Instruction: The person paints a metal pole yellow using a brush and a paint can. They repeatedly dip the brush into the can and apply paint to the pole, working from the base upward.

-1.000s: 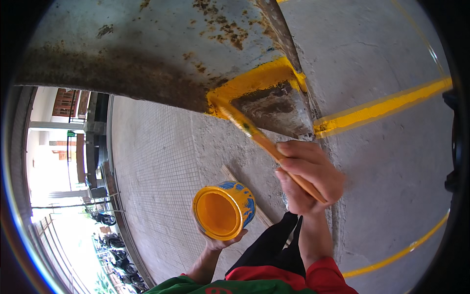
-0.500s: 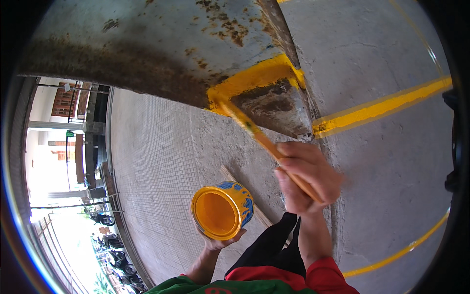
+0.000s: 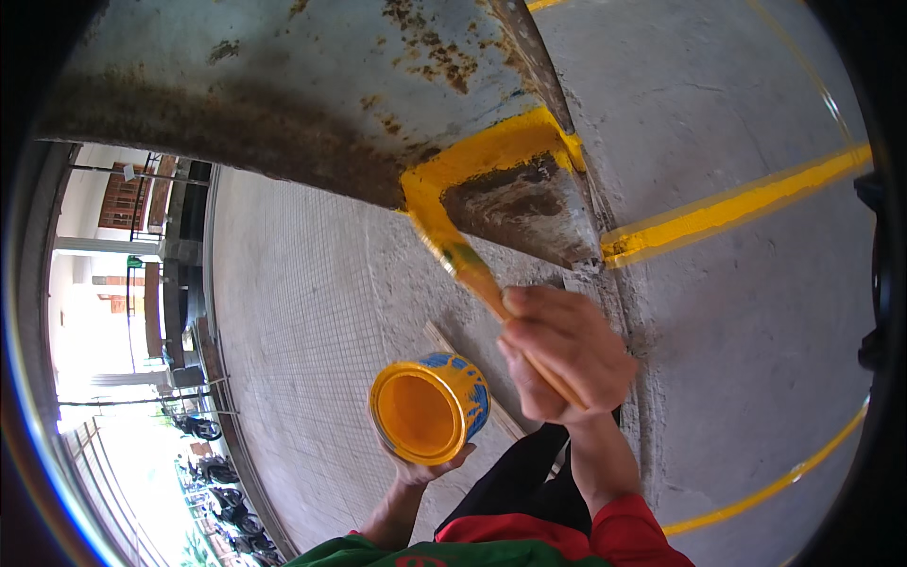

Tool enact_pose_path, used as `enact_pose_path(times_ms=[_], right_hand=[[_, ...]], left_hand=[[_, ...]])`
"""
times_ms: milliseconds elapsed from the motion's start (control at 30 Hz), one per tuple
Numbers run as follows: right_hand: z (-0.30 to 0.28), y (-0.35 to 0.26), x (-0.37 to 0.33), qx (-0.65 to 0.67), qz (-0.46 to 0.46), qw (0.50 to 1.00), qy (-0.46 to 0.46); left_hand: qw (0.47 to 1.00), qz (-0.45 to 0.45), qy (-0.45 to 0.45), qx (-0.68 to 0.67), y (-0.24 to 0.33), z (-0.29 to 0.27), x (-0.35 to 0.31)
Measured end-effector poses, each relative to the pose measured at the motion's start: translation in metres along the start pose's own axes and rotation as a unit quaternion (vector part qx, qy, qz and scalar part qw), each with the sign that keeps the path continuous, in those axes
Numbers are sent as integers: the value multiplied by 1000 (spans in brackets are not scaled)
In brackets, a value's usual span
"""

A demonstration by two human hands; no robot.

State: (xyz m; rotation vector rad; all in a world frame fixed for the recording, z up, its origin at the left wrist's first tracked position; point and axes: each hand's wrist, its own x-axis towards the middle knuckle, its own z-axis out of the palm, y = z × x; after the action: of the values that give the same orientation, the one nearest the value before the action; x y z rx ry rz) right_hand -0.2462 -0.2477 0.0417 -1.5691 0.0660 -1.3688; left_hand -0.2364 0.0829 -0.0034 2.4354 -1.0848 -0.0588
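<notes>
The paint can [image 3: 475, 380] before me is blue, streaked with yellow drips, and orange-yellow inside. The paintbrush [image 3: 484, 288] has an orange-tan handle and yellow-coated bristles [image 3: 431, 229]. A pale grey-blue metal panel [image 3: 302, 71], blotched rusty brown, carries a bright yellow band [image 3: 491, 142]. Yellow stripes [image 3: 746, 205] cross grey concrete [image 3: 727, 321]; greyish tiles [image 3: 293, 293] form a square grid. I see a green-and-red shirt [image 3: 472, 553] and black trousers [image 3: 505, 482].

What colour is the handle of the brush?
Orange-brown; the brush handle shows best in the head view.

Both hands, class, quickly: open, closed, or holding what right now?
Left hand: holding a paint can.
Right hand: closed, holding a paintbrush by its handle.
</notes>
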Motion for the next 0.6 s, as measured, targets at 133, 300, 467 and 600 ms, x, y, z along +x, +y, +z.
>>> enact_pose_path(times_ms=[133,300,467,600], right_hand=[[-2,-11,-5,17,-24,999,14],[-9,-1,1,-20,-11,997,77],[0,0,1,11,-29,999,9],[-11,-4,0,28,-16,999,34]], left_hand=[[1000,-2,4,0,1,0,-2],[1000,-5,6,-2,0,-1,-3],[1000,-6,7,-4,0,-2,0],[1000,-7,10,-5,1,-1,0]])
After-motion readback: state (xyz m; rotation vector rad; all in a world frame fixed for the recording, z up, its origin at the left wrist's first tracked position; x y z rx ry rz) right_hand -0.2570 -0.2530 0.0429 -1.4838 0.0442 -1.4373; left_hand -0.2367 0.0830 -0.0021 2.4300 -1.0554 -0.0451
